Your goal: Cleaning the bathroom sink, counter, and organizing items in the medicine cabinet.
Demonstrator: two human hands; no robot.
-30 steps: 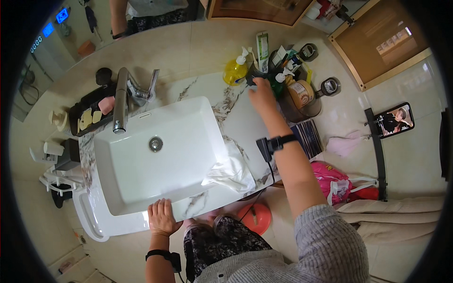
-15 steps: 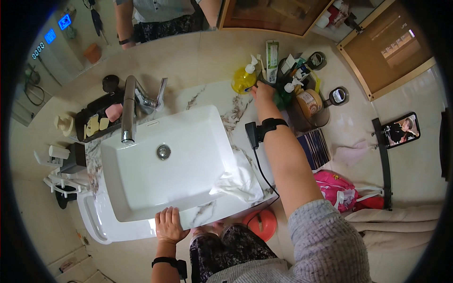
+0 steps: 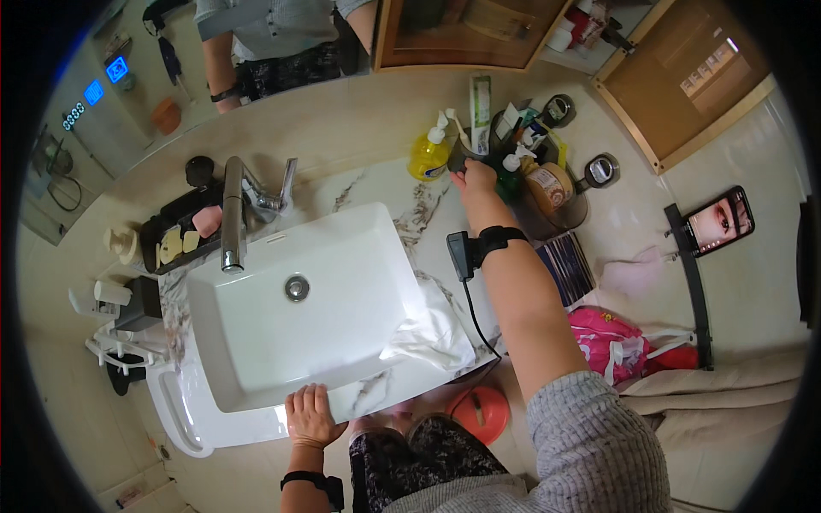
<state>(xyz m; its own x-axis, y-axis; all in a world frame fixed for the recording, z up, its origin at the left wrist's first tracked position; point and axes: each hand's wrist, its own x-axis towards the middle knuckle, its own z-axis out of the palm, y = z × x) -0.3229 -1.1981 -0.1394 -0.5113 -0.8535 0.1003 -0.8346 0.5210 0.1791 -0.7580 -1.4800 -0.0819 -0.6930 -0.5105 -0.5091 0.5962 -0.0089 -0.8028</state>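
Countertop [image 3: 355, 190]: marble-patterned, bearing a white rectangular basin [image 3: 256, 342], with a white cloth [image 3: 432, 338] over its near right corner.
Dark cup [image 3: 462, 155]: far right, just right of the yellow pump bottle [image 3: 427, 160].
Right hand [image 3: 476, 179]: at the cup's near side, fingers bunched narrow, probably touching; whether they grip it, I cannot tell.
Left hand [image 3: 310, 417]: resting on the basin's near rim, fingers extended, thumb spread wide.

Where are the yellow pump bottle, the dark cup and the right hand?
Yellow pump bottle [image 3: 428, 160]: head view, its body.
Dark cup [image 3: 457, 157]: head view, its visible wall.
Right hand [image 3: 477, 180]: head view, back of the hand.
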